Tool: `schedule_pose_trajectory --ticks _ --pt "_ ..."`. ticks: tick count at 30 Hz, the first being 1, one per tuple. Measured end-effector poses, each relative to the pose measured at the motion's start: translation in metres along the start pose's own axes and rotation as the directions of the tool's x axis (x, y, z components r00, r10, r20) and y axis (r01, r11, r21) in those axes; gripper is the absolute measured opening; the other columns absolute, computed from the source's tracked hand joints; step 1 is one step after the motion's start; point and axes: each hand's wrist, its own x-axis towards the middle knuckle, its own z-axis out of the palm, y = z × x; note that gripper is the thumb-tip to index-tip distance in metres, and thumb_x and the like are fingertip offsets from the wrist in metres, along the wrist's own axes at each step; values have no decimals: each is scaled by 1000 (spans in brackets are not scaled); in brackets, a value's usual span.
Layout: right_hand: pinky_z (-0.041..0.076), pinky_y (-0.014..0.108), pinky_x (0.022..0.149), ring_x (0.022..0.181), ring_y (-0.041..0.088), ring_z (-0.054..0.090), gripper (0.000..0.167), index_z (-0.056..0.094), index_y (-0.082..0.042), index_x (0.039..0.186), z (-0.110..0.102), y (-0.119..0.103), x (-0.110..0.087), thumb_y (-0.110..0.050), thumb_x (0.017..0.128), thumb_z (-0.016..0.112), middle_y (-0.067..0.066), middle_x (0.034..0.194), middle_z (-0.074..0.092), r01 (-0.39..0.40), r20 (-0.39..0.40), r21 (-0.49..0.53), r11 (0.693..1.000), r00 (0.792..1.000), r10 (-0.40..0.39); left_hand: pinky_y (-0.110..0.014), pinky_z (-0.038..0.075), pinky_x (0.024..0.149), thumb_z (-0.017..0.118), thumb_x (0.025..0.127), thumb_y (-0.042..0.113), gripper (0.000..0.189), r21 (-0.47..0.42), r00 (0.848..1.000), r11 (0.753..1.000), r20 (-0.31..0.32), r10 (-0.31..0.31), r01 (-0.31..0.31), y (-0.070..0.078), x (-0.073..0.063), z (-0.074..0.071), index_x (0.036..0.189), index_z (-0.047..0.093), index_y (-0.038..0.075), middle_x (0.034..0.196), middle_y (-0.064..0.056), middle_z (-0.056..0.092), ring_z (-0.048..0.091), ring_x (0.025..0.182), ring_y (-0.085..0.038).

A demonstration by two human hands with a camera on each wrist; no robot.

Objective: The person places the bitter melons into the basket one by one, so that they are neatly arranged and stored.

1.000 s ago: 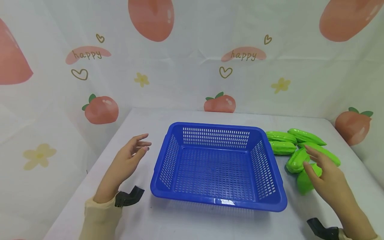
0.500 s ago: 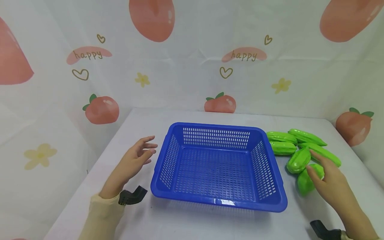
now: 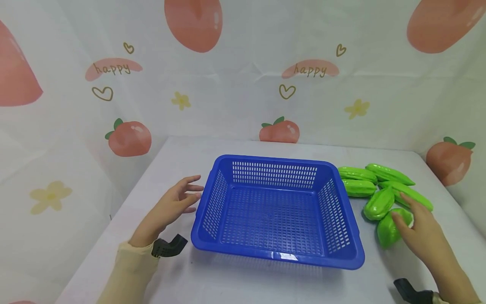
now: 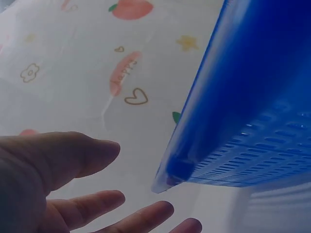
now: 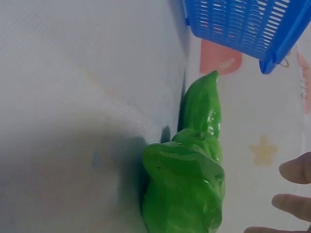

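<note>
A blue plastic basket [image 3: 273, 253] with slotted walls stands on the table, nothing in it. My left hand [image 3: 168, 209] is beside its left wall, fingers spread and loosely bent; in the left wrist view a gap shows between the fingertips and the basket [image 4: 252, 63]. My right hand [image 3: 427, 232] hovers over the green vegetables at the right, holding nothing. Nearest to it is a glossy green bell pepper [image 3: 388, 231], partly behind the thumb. In the right wrist view this pepper [image 5: 182, 189] lies apart from the fingers [image 5: 291, 204].
Several long, ribbed green vegetables [image 3: 358, 188] lie behind the pepper, close to the basket's right wall. A shorter one [image 3: 379, 204] sits between them and the pepper. The white table [image 3: 247, 287] meets a fruit-printed cloth [image 3: 228, 105] at the back.
My left hand has moved right, closer to the basket's left wall. The right hand has shifted slightly right and nearer to me, uncovering more of the pepper. Basket and vegetables stay in place.
</note>
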Motion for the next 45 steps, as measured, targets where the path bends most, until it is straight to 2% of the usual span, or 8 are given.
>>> schedule_pose_trajectory --ticks 11,23,30,35,37,39,42,45 --pt "32 77 85 112 66 34 66 19 11 147 -2 11 3 -27 100 46 48 135 27 -96 73 -46 994 992 99 -50 54 89 58 97 32 67 -33 1000 999 26 -2 3 -2 2 0 151 26 11 142 -27 44 52 124 -44" --pt "39 72 77 100 66 41 65 19 18 143 -5 19 7 -23 100 45 52 124 33 -147 76 -34 989 986 149 -50 56 87 61 95 32 71 -96 997 995 77 -12 19 -3 5 1 152 24 10 143 -28 42 53 124 -42" --pt "39 73 84 111 69 34 73 5 15 146 -7 25 9 -31 102 39 53 134 21 -277 160 23 961 949 270 -50 56 86 62 94 33 74 -123 995 991 97 -33 45 -4 6 0 153 23 13 144 -26 42 54 123 -42" --pt "33 73 91 116 69 29 76 -2 17 145 -6 31 9 -32 101 36 53 135 18 -317 218 142 938 934 283 -50 56 85 64 93 32 73 -142 993 988 105 -53 67 -7 7 0 152 24 15 144 -25 42 54 122 -42" --pt "43 65 89 117 68 32 76 -3 18 144 -6 32 9 -32 102 36 54 134 18 -335 240 173 926 926 291 -51 56 85 64 93 32 74 -150 992 986 113 -50 67 -8 7 0 152 24 15 144 -26 42 54 122 -42" --pt "53 45 81 113 65 40 77 -4 20 143 -4 35 10 -31 102 36 54 133 19 -353 256 195 915 919 300 -51 56 85 64 93 32 75 -155 992 986 120 -45 64 -8 7 -1 152 23 14 144 -26 42 54 122 -42" --pt "48 18 61 107 61 47 78 -5 21 142 -2 39 12 -31 102 37 55 133 19 -377 283 222 899 907 311 -51 56 85 64 93 31 76 -162 990 985 132 -38 59 -10 8 -3 153 21 12 145 -28 40 55 121 -42" --pt "45 12 57 104 58 51 81 -7 21 142 0 43 14 -33 102 38 55 134 16 -400 309 246 883 896 320 -51 57 84 64 93 31 77 -167 990 984 137 -42 65 -11 8 -3 153 20 11 145 -29 39 58 117 -41"
